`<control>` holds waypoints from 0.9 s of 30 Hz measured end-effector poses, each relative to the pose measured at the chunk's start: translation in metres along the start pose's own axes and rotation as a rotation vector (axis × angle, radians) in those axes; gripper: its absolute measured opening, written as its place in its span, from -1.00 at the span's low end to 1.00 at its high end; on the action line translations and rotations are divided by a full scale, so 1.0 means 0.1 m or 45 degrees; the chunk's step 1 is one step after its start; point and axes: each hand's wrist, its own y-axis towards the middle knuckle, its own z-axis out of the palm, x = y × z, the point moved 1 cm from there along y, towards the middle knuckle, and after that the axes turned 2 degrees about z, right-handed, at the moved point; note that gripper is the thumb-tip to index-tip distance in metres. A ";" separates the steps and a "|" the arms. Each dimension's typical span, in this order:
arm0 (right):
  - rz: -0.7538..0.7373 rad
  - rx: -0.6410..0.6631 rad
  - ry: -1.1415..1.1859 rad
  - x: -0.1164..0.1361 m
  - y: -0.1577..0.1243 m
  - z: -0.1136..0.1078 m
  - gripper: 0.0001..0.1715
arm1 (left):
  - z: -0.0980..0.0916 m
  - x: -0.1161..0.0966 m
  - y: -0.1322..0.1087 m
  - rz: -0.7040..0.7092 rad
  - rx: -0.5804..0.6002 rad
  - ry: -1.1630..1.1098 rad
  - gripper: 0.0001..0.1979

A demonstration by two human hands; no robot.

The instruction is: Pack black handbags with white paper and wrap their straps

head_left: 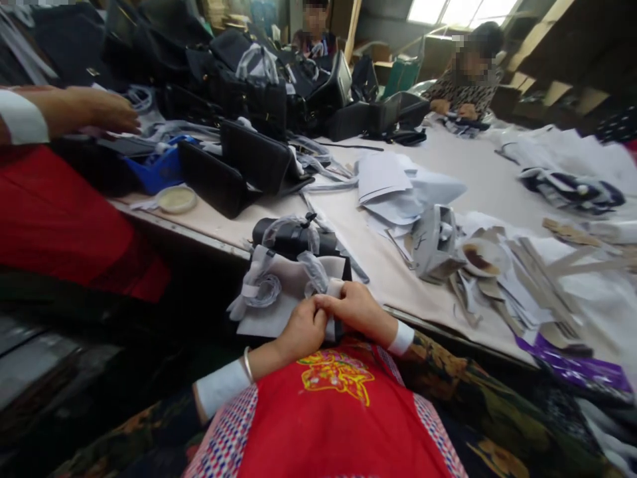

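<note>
A black handbag (298,236) rests at the table's near edge, right in front of me. A white sheet (271,317) covers its near side, and its handle (312,269) is wrapped in clear plastic. A coiled, plastic-wrapped strap (263,291) lies on the sheet at the left. My left hand (301,330) and my right hand (359,309) meet at the right part of the sheet, fingers closed and thumbs close together. White wrapping (334,287) sticks out above the right fingers. What the left fingers pinch is hidden.
Black bags (239,86) are piled at the back left. A co-worker's hand (102,109) reaches in from the left near a blue tray (156,169). White papers (385,179), an open white box (438,242), cardboard strips (537,285) and purple packaging (577,365) lie right. Two people sit across.
</note>
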 end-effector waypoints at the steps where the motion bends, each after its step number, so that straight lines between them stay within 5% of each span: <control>1: 0.012 0.018 -0.001 0.01 0.01 0.02 -0.51 | -0.01 0.00 0.00 0.017 -0.018 0.032 -0.87; 5: 0.018 0.081 0.061 0.03 0.01 0.05 -0.59 | -0.02 -0.01 -0.04 -0.024 0.027 0.002 -0.86; 11: 0.081 0.130 0.265 0.08 -0.03 0.10 -0.68 | -0.02 -0.07 -0.08 -0.164 0.100 -0.412 -0.74; 15: 0.047 0.310 0.240 0.04 -0.04 -0.04 -0.68 | -0.02 -0.07 -0.08 -0.192 0.143 -0.486 -0.66; 17: -0.147 0.234 0.072 0.03 -0.03 -0.22 -0.65 | -0.03 -0.08 -0.07 -0.224 0.146 -0.502 -0.67; 20: -0.780 -0.001 -0.371 0.13 -0.03 -0.54 -0.36 | -0.09 -0.12 -0.05 -0.295 0.143 -0.502 -0.67; 23: -1.283 0.139 -0.894 0.34 -0.03 -0.67 -0.32 | -0.19 -0.15 -0.03 -0.268 0.206 -0.425 -0.61; 27: -1.476 0.331 -1.150 0.55 0.07 -0.52 -0.48 | -0.28 -0.14 -0.07 -0.251 0.298 -0.420 -0.63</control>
